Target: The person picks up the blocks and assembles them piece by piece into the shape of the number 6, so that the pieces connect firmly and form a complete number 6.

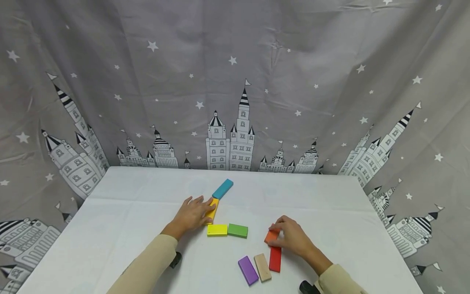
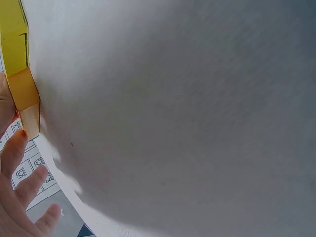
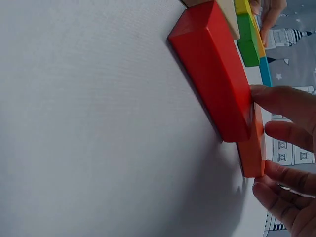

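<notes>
On the white table my left hand (image 1: 192,214) holds an amber-yellow wooden block (image 1: 212,211) between thumb and fingertips, its other fingers spread. That block's far end meets a blue block (image 1: 222,189); its near end meets a bright yellow block (image 1: 217,230), which lies end to end with a green block (image 1: 238,230). To the right, my right hand (image 1: 291,236) grips an orange block (image 1: 271,236), thumb at the near end and fingers at the far end. A red block (image 1: 275,259) adjoins the orange one, and shows large in the right wrist view.
A plain wood-coloured block (image 1: 262,267) lies left of the red one, with a purple block (image 1: 248,270) beside it. The white tabletop (image 1: 128,212) ends at a grey curtain (image 1: 279,81) printed with castles and stars.
</notes>
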Motion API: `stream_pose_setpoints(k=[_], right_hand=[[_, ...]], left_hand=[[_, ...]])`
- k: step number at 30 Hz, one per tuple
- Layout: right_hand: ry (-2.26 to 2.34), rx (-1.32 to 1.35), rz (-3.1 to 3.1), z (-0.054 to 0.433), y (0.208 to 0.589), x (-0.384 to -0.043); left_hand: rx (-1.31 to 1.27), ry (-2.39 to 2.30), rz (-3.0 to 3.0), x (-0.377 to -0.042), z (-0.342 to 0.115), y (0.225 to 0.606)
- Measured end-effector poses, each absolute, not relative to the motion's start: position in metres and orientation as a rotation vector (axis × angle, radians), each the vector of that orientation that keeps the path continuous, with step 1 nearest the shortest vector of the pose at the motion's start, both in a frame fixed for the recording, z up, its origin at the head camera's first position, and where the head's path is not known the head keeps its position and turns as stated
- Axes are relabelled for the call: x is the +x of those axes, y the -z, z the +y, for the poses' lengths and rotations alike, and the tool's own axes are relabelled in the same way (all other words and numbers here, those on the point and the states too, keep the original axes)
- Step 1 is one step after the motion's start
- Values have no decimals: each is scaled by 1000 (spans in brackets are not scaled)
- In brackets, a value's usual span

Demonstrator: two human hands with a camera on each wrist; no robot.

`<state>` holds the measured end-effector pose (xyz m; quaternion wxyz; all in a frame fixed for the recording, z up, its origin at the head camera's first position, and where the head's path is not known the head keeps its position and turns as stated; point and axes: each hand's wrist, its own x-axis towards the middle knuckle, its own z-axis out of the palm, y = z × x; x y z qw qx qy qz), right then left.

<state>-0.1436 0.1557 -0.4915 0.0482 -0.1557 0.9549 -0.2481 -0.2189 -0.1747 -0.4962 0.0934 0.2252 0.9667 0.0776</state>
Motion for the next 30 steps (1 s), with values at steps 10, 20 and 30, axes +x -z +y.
stream_pose_setpoints(k=[10,20,30], right_hand=[[753,-734,2848,149,493,-148],[696,-788,2745,136,489,-150],[642,-893,2703,126,489,-151]], left_hand=[[685,-253,2901,-216,-176,497],[673,-263,2895,-216,-176,497],[670,-253,2882,-217,-177,496]])
